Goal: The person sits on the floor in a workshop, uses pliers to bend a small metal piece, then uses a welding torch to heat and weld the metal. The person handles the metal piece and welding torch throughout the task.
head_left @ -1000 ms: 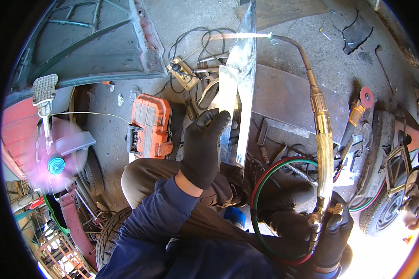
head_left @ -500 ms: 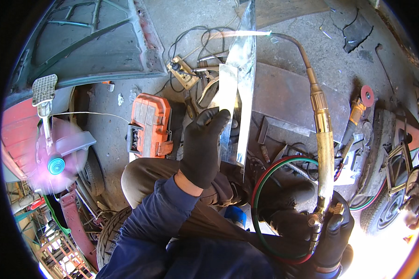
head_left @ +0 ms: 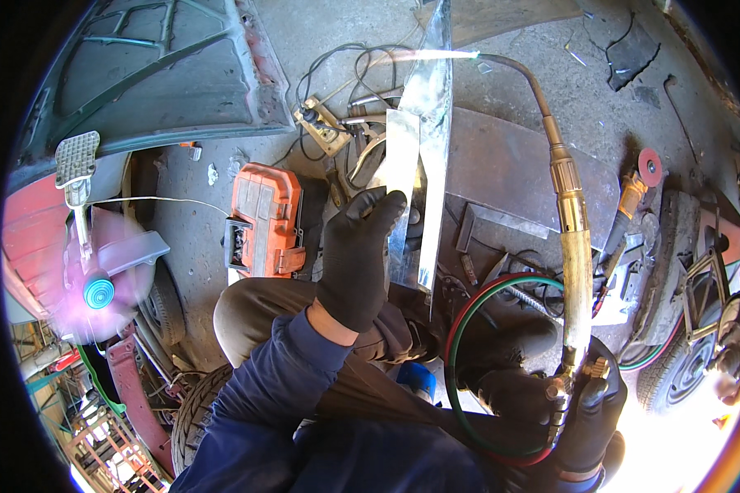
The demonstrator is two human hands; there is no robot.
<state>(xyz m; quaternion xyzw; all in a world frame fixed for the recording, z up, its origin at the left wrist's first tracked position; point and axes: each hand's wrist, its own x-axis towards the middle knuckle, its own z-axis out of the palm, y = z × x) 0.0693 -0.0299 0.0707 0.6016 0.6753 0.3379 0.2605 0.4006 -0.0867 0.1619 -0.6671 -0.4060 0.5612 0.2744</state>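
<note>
My left hand [head_left: 358, 255], in a black glove, is closed on a bent strip of shiny sheet metal [head_left: 401, 156], thumb over its near part. The sheet metal reaches up and away from me, narrowing toward the top edge. My right hand [head_left: 588, 415], also gloved, is closed round the valve end of a brass gas torch [head_left: 575, 271], fingers by its knob. The torch stands lengthwise, its thin neck curving left at the far end. From the tip a pale flame [head_left: 423, 55] runs left across the upper part of the sheet metal. Red and green hoses [head_left: 450, 361] loop from the torch's lower end.
An orange and black toolbox [head_left: 263, 222] stands left of my knee. Beyond it lie a power strip [head_left: 325, 127] and cables. A steel plate [head_left: 518, 164] and an angle grinder [head_left: 633, 193] are to the right. A fan [head_left: 99, 292] spins at left, below a large car panel [head_left: 164, 74].
The torch tip and flame have shifted very slightly upward in the view. Both hands keep their hold, and the sheet metal is almost unmoved.
</note>
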